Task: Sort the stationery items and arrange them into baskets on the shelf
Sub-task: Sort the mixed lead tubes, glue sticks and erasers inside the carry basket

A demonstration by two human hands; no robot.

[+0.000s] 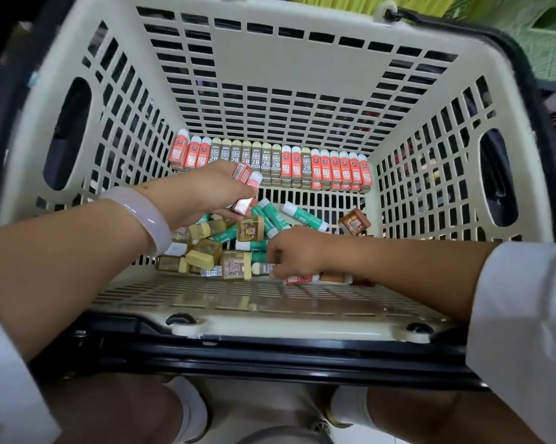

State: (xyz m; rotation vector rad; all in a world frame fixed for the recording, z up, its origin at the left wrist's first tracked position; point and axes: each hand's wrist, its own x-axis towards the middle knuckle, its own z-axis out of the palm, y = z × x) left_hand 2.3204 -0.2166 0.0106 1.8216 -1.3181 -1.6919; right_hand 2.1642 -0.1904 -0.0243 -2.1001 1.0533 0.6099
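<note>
Red-sleeved erasers (246, 187), a few, pinched in left hand (206, 193) thumb vs curled fingers, above basket floor, prob. bound for upright row (270, 165) along far wall, where red and 2B erasers stand side by side to save room. Right hand (294, 253) down in loose pile (235, 241) near front wall, fingers curled, picking at one; exact grip hidden. Cream slotted basket (286, 59) holds all. Bangle (142, 216) on left wrist.

Bright, even overhead light; edges bow (wide lens), corners blurred, centre sharp.
</note>
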